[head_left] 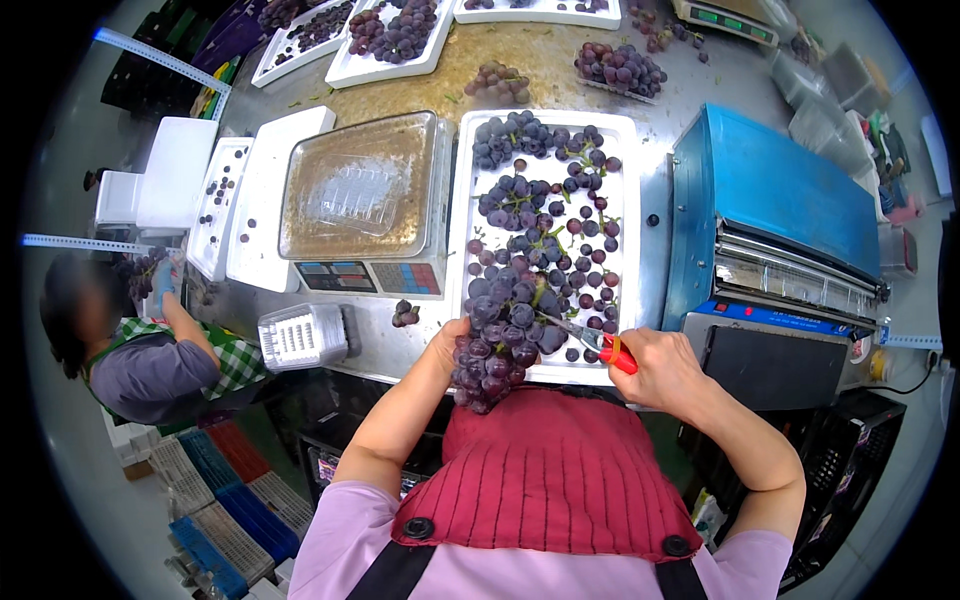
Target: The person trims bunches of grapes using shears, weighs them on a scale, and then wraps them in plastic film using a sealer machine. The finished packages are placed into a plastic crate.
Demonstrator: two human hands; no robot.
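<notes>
A large bunch of dark purple grapes (498, 345) hangs at the near edge of a white foam tray (629, 215), with my left hand (446, 346) closed round its left side. My right hand (660, 368) grips red-handled snips (618, 355). Their narrow metal blades reach into the bunch's right side, where the tips are partly hidden among the berries. Smaller clusters (515, 203) and many loose grapes (590, 280) lie in the tray beyond and to the right of the bunch.
A weighing scale (420, 279) with a glass-like platter stands left of the tray, a blue wrapping machine (790, 190) right. Clear plastic punnets (303, 336) are stacked near the table edge. More grape trays (385, 65) lie beyond. Another person (150, 350) handles grapes at far left.
</notes>
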